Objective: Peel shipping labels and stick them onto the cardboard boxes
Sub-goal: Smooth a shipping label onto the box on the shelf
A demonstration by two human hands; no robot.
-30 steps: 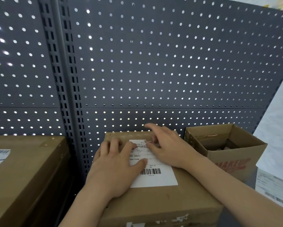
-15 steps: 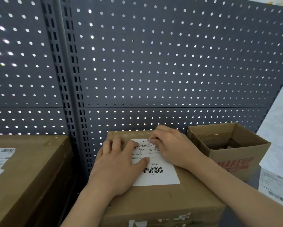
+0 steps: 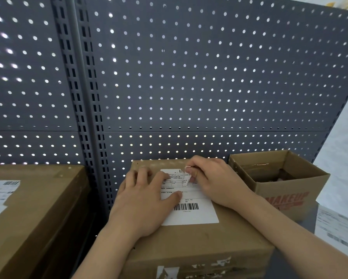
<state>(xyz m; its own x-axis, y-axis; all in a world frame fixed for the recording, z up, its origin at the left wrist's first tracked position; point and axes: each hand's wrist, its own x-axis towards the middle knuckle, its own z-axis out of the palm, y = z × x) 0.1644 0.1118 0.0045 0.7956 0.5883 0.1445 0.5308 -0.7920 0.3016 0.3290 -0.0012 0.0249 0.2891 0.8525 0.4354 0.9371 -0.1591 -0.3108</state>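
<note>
atop the middle box (image 3: 209, 238), label (image 3: 197, 216) corner pinched in right fingers (image 3: 201, 164), left fingers (image 3: 159, 178) flat on it

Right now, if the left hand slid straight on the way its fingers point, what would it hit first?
Probably the grey pegboard behind the cardboard box: the left hand points across bare box top toward it. Depth is unclear, though.

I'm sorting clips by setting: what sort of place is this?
Probably a stockroom or packing area: a grey perforated shelving panel, a cardboard box bearing a barcoded shipping label, and an open carton marked MAKEUP.
</note>
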